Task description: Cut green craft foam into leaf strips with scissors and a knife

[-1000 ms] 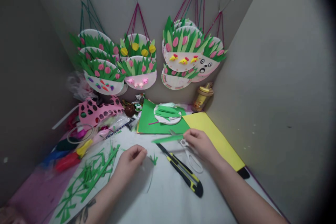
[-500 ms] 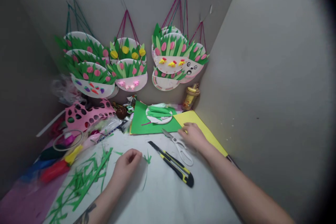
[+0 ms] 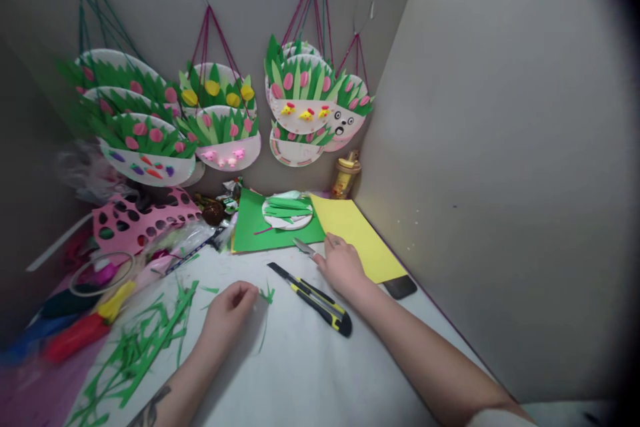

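Note:
My left hand [image 3: 231, 310] is closed above the white table, thumb and fingers pressed together beside a small green scrap [image 3: 269, 295]; whether anything is pinched is too small to tell. My right hand [image 3: 343, 265] lies over the handles of the scissors [image 3: 304, 247], whose blades point to the upper left; its fingers reach the edge of the yellow sheet [image 3: 357, 240]. Its grip on the handles is hidden. Between the hands lies a black and yellow cutter [image 3: 315, 300]. Green paper strips [image 3: 145, 347] are heaped to the left of my left hand.
Behind lie green card [image 3: 247, 220] and a white plate [image 3: 273, 221] holding green pieces. Decorated half-plate baskets [image 3: 300, 115] hang on the grey wall. Pink perforated material [image 3: 115, 243] and craft clutter fill the left; a yellow bottle [image 3: 344, 177] and black phone-like object [image 3: 401, 287] are right.
The view has shifted to the right. My right hand has moved from beside the scissors onto their handles, covering them. My left hand keeps its closed pose near the scrap.

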Demonstrator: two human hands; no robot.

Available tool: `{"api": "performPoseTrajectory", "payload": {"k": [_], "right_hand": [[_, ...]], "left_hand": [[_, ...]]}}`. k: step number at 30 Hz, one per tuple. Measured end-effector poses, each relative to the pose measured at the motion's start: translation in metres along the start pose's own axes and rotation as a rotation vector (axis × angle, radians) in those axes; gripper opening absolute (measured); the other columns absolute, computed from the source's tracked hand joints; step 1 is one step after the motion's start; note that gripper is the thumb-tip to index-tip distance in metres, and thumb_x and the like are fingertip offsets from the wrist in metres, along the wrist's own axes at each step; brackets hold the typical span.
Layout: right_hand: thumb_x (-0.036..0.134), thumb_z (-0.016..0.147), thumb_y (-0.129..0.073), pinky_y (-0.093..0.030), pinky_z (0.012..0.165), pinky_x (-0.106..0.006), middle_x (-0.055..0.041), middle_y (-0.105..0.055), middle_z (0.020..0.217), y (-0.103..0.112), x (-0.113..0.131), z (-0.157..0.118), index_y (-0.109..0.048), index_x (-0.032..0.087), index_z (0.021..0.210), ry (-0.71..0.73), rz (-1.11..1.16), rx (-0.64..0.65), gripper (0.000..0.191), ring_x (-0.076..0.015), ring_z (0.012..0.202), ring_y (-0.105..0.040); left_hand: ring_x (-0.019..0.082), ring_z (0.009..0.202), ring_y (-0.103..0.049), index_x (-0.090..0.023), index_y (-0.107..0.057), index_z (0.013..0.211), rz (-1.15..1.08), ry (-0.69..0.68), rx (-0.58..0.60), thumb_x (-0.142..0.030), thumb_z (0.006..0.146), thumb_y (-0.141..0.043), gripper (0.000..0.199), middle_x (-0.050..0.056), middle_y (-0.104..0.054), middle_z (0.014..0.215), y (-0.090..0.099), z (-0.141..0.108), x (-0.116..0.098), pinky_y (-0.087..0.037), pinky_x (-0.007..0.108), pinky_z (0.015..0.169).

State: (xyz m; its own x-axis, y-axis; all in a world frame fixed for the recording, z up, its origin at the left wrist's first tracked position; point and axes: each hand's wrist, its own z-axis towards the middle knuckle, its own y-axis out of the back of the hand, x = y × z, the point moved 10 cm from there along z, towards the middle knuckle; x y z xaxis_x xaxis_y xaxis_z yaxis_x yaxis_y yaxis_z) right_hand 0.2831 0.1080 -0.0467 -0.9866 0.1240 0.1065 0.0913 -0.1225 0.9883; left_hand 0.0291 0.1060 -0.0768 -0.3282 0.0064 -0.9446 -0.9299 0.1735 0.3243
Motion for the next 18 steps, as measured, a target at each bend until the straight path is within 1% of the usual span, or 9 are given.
{"api": "performPoseTrajectory", "payload": {"k": [2, 4, 7, 8, 10, 11, 13, 15, 18], "right_hand": [[0.047, 0.088, -0.043, -0.03, 0.1, -0.047, -0.0218, -0.043, 0.138, 0.001, 0.007, 0.001, -0.047, 0.004, 0.131, 0.001, 0.038, 0.014, 0.06, -0.0335, 0.128, -0.034], [0.048, 0.086, -0.047, -0.029, 0.1, -0.049, -0.0191, -0.042, 0.14, 0.004, 0.009, -0.006, -0.048, 0.011, 0.132, 0.039, 0.104, 0.025, 0.059, -0.0336, 0.13, -0.033], [0.042, 0.086, -0.048, -0.03, 0.102, -0.045, -0.0111, -0.04, 0.143, 0.02, 0.001, -0.032, -0.049, 0.021, 0.131, 0.153, 0.242, -0.052, 0.049, -0.0278, 0.131, -0.032], [0.039, 0.087, -0.048, -0.031, 0.102, -0.044, -0.0102, -0.043, 0.14, 0.028, -0.011, -0.043, -0.051, 0.021, 0.128, 0.154, 0.273, -0.118, 0.046, -0.0261, 0.129, -0.035], [0.033, 0.086, -0.048, -0.035, 0.098, -0.041, -0.0122, -0.055, 0.126, 0.04, -0.046, -0.069, -0.057, 0.017, 0.118, 0.065, 0.291, -0.27, 0.037, -0.0254, 0.119, -0.044], [0.029, 0.086, -0.047, -0.038, 0.094, -0.041, -0.0123, -0.061, 0.114, 0.042, -0.067, -0.083, -0.06, 0.016, 0.11, -0.004, 0.288, -0.331, 0.031, -0.0251, 0.11, -0.05], [0.02, 0.084, -0.043, -0.041, 0.086, -0.039, -0.0103, -0.064, 0.093, 0.039, -0.104, -0.109, -0.064, 0.016, 0.095, -0.114, 0.248, -0.395, 0.023, -0.0237, 0.092, -0.054], [0.013, 0.081, -0.042, -0.04, 0.084, -0.039, -0.0088, -0.063, 0.086, 0.031, -0.122, -0.128, -0.066, 0.017, 0.085, -0.135, 0.167, -0.406, 0.024, -0.0234, 0.088, -0.053], [0.011, 0.078, -0.043, -0.039, 0.083, -0.038, -0.0088, -0.059, 0.088, 0.017, -0.124, -0.136, -0.069, 0.018, 0.091, -0.107, 0.075, -0.327, 0.031, -0.0234, 0.089, -0.05]], "left_hand": [[0.015, 0.056, -0.048, -0.017, -0.061, 0.066, 0.007, 0.003, 0.0, -0.047, 0.069, -0.056, 0.031, 0.0, -0.055, 0.057, 0.001, 0.0, 0.0, -0.036, 0.025, 0.053], [0.015, 0.056, -0.048, -0.017, -0.061, 0.066, 0.012, 0.004, 0.006, -0.047, 0.068, -0.057, 0.031, 0.0, -0.056, 0.057, 0.001, 0.0, 0.001, -0.036, 0.024, 0.052], [0.015, 0.058, -0.049, -0.017, -0.062, 0.068, 0.02, 0.011, 0.013, -0.047, 0.069, -0.057, 0.03, 0.0, -0.058, 0.059, 0.0, 0.001, 0.003, -0.037, 0.024, 0.053], [0.015, 0.058, -0.05, -0.017, -0.062, 0.069, 0.021, 0.012, 0.015, -0.046, 0.069, -0.057, 0.03, 0.001, -0.058, 0.06, -0.001, 0.002, 0.004, -0.037, 0.024, 0.054], [0.015, 0.059, -0.05, -0.017, -0.062, 0.07, 0.025, 0.01, 0.023, -0.047, 0.07, -0.057, 0.03, 0.001, -0.059, 0.061, -0.003, 0.002, 0.005, -0.037, 0.024, 0.054], [0.015, 0.059, -0.05, -0.017, -0.062, 0.07, 0.027, 0.01, 0.027, -0.047, 0.07, -0.057, 0.03, 0.001, -0.059, 0.061, -0.004, 0.002, 0.005, -0.037, 0.024, 0.054], [0.015, 0.058, -0.05, -0.017, -0.062, 0.07, 0.036, 0.011, 0.035, -0.047, 0.07, -0.057, 0.031, 0.001, -0.059, 0.061, -0.005, 0.002, 0.005, -0.037, 0.024, 0.053], [0.015, 0.057, -0.049, -0.017, -0.063, 0.07, 0.041, 0.014, 0.042, -0.048, 0.069, -0.057, 0.031, 0.001, -0.059, 0.06, -0.005, 0.002, 0.006, -0.037, 0.024, 0.051], [0.015, 0.057, -0.05, -0.017, -0.063, 0.07, 0.039, 0.007, 0.047, -0.048, 0.069, -0.058, 0.031, 0.001, -0.059, 0.06, -0.006, 0.001, 0.005, -0.037, 0.023, 0.052]]}}
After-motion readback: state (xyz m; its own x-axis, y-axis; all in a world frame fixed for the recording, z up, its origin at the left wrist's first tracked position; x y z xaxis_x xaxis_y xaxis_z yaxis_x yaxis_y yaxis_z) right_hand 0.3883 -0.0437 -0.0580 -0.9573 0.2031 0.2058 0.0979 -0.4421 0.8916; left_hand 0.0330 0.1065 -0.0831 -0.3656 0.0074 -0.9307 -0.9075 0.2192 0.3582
